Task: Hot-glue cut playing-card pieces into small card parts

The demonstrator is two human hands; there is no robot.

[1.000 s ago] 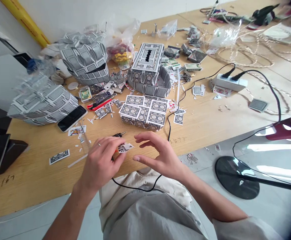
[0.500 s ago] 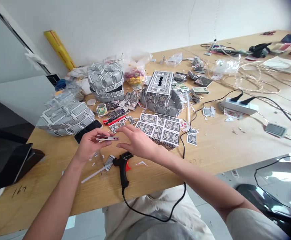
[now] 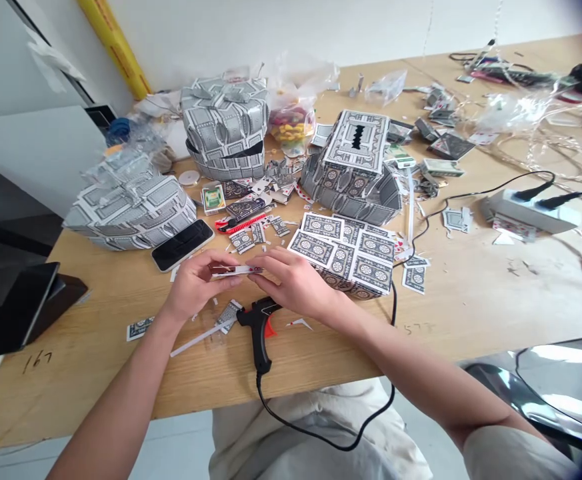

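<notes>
Between my hands is a folded playing card (image 3: 233, 271), held level above the table. My left hand (image 3: 201, 283) pinches its left end between thumb and fingers. At its right end my right hand (image 3: 293, 280) has thumb and fingertips closed on the card. Just below lies a black glue gun (image 3: 259, 337) with an orange trigger, its cord looping over my lap. A translucent glue stick (image 3: 198, 339) and a cut card (image 3: 229, 315) are left of its nozzle. To the right of my right hand sits a box covered in patterned cards (image 3: 343, 253).
Woven card baskets (image 3: 135, 207) stand at the left, with a phone (image 3: 183, 245) beside them. A red utility knife (image 3: 241, 223) lies among card scraps. Behind is a card-built box with a slotted lid (image 3: 355, 143). A power strip (image 3: 531, 210) trails cords on the right.
My right hand has closed onto the right end of the card, where it was open and apart before. The view has shifted, so the table things appear larger and displaced.
</notes>
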